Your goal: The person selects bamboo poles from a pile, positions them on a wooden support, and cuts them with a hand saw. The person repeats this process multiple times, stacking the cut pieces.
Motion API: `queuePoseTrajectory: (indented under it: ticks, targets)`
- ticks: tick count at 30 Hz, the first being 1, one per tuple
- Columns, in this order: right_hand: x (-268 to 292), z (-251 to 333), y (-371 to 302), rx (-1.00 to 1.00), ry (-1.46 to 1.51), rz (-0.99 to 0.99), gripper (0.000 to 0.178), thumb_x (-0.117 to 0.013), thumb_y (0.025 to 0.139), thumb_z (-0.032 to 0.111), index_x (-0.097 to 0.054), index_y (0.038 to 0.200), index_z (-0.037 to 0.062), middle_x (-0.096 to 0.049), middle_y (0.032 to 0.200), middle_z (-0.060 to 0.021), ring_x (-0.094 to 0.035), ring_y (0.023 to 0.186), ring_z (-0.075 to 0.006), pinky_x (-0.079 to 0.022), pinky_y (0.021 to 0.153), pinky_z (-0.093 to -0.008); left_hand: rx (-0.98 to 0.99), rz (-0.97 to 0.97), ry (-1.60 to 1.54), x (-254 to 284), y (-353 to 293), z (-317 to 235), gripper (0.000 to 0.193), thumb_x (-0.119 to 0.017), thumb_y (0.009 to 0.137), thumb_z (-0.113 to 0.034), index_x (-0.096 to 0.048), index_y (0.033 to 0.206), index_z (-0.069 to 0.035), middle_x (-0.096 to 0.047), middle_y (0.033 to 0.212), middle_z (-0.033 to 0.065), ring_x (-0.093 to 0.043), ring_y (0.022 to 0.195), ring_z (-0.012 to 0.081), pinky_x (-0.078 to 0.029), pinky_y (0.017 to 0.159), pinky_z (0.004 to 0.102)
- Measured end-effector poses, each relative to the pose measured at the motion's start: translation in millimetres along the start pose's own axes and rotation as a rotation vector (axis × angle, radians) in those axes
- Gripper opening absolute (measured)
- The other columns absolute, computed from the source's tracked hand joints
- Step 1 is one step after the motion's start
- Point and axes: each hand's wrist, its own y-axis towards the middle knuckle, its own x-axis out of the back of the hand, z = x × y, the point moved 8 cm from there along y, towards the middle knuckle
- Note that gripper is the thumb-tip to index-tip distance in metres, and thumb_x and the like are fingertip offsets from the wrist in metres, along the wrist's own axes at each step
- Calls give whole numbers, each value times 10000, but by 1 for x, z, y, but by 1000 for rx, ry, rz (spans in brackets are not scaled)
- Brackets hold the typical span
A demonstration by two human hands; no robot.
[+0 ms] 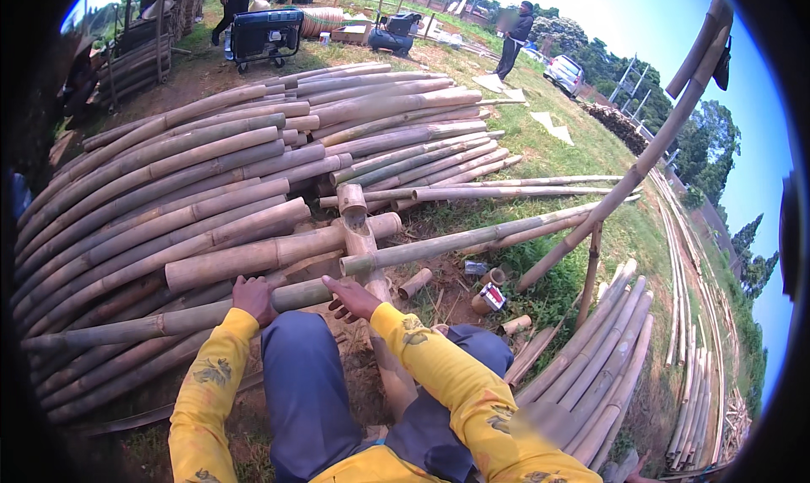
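The pole (pixel 194 318) lies across the person's front, from far left up to the middle, over the left part of the stack (pixel 211 158). The left hand (pixel 256 300) holds it from above, the fingers bent over its far side; how firmly, I cannot tell. The right hand (pixel 353 299) is at the pole's inner end, wide, with fingers spread; whether it touches the pole I cannot tell. Just beyond this hand, a second pole (pixel 481 234) runs away to the right, its cut end close to the leaning post (pixel 361 240). A thick piece (pixel 253 259) lies to the left of the post. On the ground at right I see a red-and-white packet (pixel 492 296), then a bundle (pixel 595 356). Farther back stand a generator (pixel 267 36) and a person in dark clothes (pixel 513 43).
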Motion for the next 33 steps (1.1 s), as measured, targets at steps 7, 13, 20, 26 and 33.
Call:
queuePoseTrajectory:
  ticks: [7, 13, 20, 26, 33]
  targets:
    - [-26, 15, -4, 14, 261, -3, 681, -606, 941, 647, -601, 1302, 69, -667, 1101, -132, -697, 847, -200, -570, 693, -309, -11, -47, 68, -3, -14, 14, 630, -797, 662, -516, -709, 1207, -214, -705, 1021, 52, -671, 1028, 227, -413, 923, 439]
    - [-14, -76, 50, -92, 568, 19, 452, -734, 904, 443, -632, 1206, 123, -610, 972, -55, -604, 793, -160, -502, 714, -315, 61, -329, -165, 19, -47, 0, 746, -843, 689, -419, -584, 1347, -182, -633, 1099, 81, -604, 1125, 274, -429, 947, 427]
    - [2, -110, 46, -123, 638, -21, 517, -751, 895, 395, -580, 1265, 77, -583, 1140, -131, -587, 1019, -252, -522, 858, -391, 1005, -986, -820, -33, -225, 141, 469, -750, 809, -303, -558, 1146, -42, -599, 1008, 139, -604, 943, 294, -474, 878, 439]
    - [24, -111, 40, -134, 656, -96, 581, -743, 902, 391, -526, 1338, 75, -574, 1183, -129, -590, 997, -245, -512, 793, -365, 1546, -961, -1571, -138, -272, 230, 597, -751, 845, -480, -538, 1207, -57, -597, 1003, 62, -586, 869, 188, -486, 808, 386]
    - [15, -88, 29, 72, 624, -39, 469, -696, 939, 381, -538, 1290, 113, -627, 1168, -85, -645, 1003, -261, -525, 797, -391, 1342, -1050, -1878, -134, -240, 255, 963, -797, 697, -658, -508, 1412, -81, -568, 1238, 51, -509, 1000, 170, -390, 807, 354]
